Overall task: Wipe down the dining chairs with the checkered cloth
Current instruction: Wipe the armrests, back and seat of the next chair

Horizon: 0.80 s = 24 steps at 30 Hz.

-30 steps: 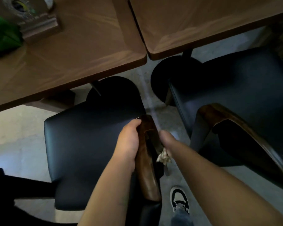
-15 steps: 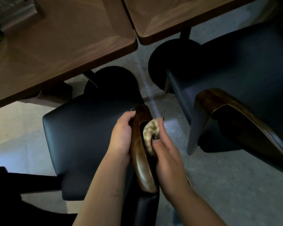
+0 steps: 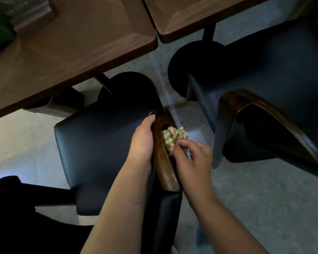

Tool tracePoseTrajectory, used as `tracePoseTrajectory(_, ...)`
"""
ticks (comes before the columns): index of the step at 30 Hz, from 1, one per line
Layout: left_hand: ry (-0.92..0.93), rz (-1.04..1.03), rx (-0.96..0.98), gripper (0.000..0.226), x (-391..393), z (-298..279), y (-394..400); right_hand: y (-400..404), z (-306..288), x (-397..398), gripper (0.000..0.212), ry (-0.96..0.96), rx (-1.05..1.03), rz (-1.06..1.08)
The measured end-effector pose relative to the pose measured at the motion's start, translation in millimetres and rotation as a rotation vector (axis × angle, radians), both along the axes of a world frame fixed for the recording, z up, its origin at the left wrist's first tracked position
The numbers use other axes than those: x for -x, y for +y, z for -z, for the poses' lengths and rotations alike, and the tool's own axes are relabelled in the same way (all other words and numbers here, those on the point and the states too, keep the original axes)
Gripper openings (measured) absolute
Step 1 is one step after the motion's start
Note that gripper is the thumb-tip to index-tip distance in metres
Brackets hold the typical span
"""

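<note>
1. We look down on a dining chair (image 3: 99,153) with a dark padded seat; its wooden armrest (image 3: 163,162) runs toward us along the seat's right edge.
2. Our left hand (image 3: 142,143) grips the armrest from the seat side, fingers curled against the wood, one fingertip reaching up near the armrest's far end.
3. Our right hand (image 3: 195,158) holds the checkered cloth (image 3: 173,136), bunched up, with fingers curled over its near part.
4. The cloth sits against the outer side of the armrest, at the slot-like opening near the far end, touching the wood; whether it reaches into the opening we cannot tell.
5. Both forearms enter from the bottom of the view, one on each side of the armrest.
6. A second chair (image 3: 264,79) with the same dark seat and a curved wooden armrest (image 3: 264,114) stands to the right, apart from the first, with grey floor (image 3: 246,198) between them.
7. Two wooden worktops lie at the top of the view: one worktop (image 3: 72,43) at upper left, overlapping the first chair's far edge, the other worktop (image 3: 191,13) at upper right.
8. Something green (image 3: 0,32) rests at the far left of the left worktop; it is too blurred to identify.
9. Round dark table bases (image 3: 187,70) show on the floor beneath the worktops.
</note>
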<state>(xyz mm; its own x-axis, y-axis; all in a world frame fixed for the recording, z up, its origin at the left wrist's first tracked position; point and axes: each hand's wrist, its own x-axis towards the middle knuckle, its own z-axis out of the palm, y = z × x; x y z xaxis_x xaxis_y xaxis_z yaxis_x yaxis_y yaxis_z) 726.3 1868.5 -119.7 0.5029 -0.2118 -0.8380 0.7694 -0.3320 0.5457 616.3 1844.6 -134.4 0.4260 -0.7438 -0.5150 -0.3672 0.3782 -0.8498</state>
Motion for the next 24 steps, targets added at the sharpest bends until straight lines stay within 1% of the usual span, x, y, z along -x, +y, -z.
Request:
tracePoseTrajectory(2,-0.006,0.021,-0.027,0.051,7.9,-3.4,6.8,-4.2,1.3,-1.5,0.007,-0.034,-0.072,-0.078)
tracePoseTrajectory(3,-0.007,0.032,-0.037,0.053,12.7,-5.3,10.6,-6.6,2.9,-3.1,0.01,-0.049,-0.1,-0.127)
tracePoseTrajectory(5,-0.021,0.051,-0.045,0.056,23.1,-10.3,16.8,-12.7,3.8,-7.9,0.016,-0.018,-0.1,-0.219)
tracePoseTrajectory(7,-0.074,0.071,-0.05,0.061,31.2,-15.4,19.5,-19.2,-1.0,-12.1,0.02,-0.009,-0.102,-0.278)
tracePoseTrajectory(9,-0.152,0.117,-0.089,0.056,34.8,-21.3,18.9,-20.9,-5.1,-9.2,0.022,-0.08,-0.092,-0.334)
tracePoseTrajectory(11,-0.231,0.172,-0.142,0.043,34.5,-23.4,17.6,-16.7,-7.9,0.6,0.023,-0.199,-0.047,-0.379)
tracePoseTrajectory(13,-0.255,0.182,-0.181,0.041,33.3,-24.2,16.3,-11.2,-10.1,9.5,0.026,-0.307,-0.055,-0.365)
tracePoseTrajectory(14,-0.254,0.177,-0.188,0.043,33.0,-24.6,15.9,-10.0,-8.1,10.1,0.026,-0.323,-0.099,-0.333)
tracePoseTrajectory(15,-0.251,0.169,-0.195,0.046,33.5,-25.1,15.7,-10.1,-3.5,9.3,0.024,-0.31,-0.135,-0.303)
tracePoseTrajectory(16,-0.243,0.161,-0.198,0.047,34.2,-26.0,15.3,-11.7,-0.4,7.1,0.023,-0.254,-0.142,-0.286)
tracePoseTrajectory(17,-0.221,0.148,-0.186,0.048,34.9,-25.6,15.3,-13.5,1.9,4.8,0.022,-0.186,-0.124,-0.286)
tracePoseTrajectory(18,-0.183,0.116,-0.158,0.048,35.4,-25.6,15.8,-13.5,2.8,4.1,0.022,-0.163,-0.101,-0.281)
tracePoseTrajectory(20,-0.103,0.021,-0.09,0.047,37.1,-30.1,15.5,-7.0,-4.1,7.8,0.022,-0.244,-0.021,-0.258)
tracePoseTrajectory(22,-0.018,-0.044,-0.046,0.046,37.9,-37.0,17.7,2.1,-16.1,19.5,0.022,-0.354,0.112,-0.243)
tracePoseTrajectory(24,0.007,-0.063,0.014,0.044,39.2,-40.5,26.6,6.6,-26.3,32.4,0.021,-0.433,0.244,-0.307)
